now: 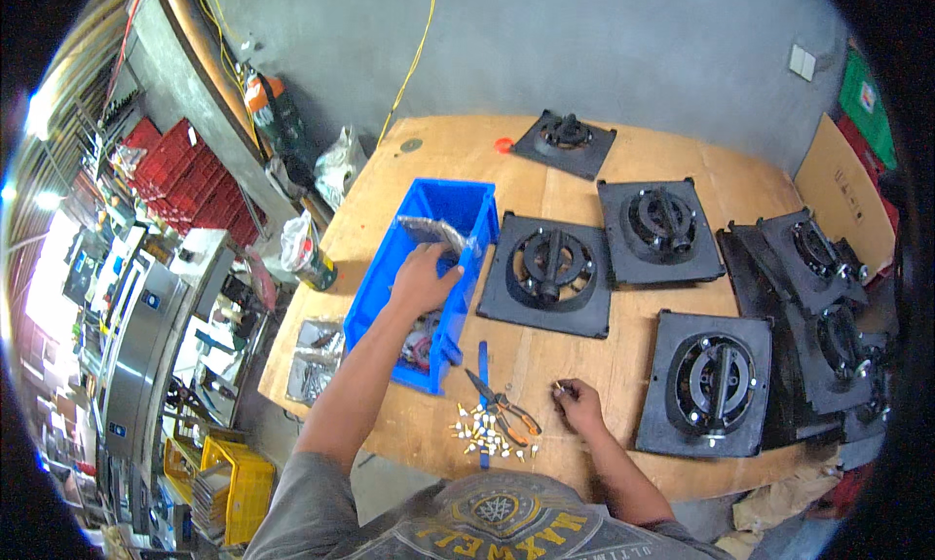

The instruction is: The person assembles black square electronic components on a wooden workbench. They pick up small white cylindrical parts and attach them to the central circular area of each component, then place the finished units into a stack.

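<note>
My left hand point(426, 282) reaches into a long blue plastic bin point(378, 285), its fingers apart beside a crinkled clear plastic bag point(430, 231). The fingertips are partly hidden, and I see nothing clearly held. Close to the table's near edge, my right hand point(581, 407) is closed in a pinch on a small light-coloured part point(558, 392), too small to name. Left of that hand lie pliers with orange and black handles point(513, 419). Several small white and brass-coloured pieces point(477, 433) are scattered beside them, over a blue strip point(484, 363).
Black square burner-like units point(545, 268) stand on the wooden table point(458, 151), with more stacked at the right point(813, 268). Plastic-wrapped parts point(315, 360) lie left of the bin. A cardboard box point(847, 190) is at the far right, and a yellow crate point(239, 487) sits below left.
</note>
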A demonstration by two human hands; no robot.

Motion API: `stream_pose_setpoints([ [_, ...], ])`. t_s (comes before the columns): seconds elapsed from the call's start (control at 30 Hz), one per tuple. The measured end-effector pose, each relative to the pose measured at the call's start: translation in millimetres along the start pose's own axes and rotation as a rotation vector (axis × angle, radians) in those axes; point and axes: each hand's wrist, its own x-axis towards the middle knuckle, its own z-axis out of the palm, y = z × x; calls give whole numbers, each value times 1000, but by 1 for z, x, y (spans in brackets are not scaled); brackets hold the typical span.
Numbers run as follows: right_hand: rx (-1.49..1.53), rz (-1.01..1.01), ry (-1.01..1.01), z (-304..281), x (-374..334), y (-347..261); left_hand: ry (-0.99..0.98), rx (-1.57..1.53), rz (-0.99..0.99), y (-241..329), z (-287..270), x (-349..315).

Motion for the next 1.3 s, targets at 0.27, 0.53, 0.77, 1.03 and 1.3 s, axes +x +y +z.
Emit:
stream_pose_setpoints([
  [0.27, -166, 10, -17, -2, -6, -20, -358, 346, -160, -47, 71, 142],
  [0.53, -387, -259, 35, 9, -23, -23, -1187, 522, -197, -170, 193, 201],
  [0.77, -415, -174, -113, 1, -27, -31, -1258, 482, -611, -204, 213, 184],
  [1.03, -452, -267, 4, 10, -26, -22, -1070, 241, -526, -142, 154, 151],
  [1.3, -430, -301, 63, 7, -26, -34, -968, 228, -532, -191, 194, 159],
])
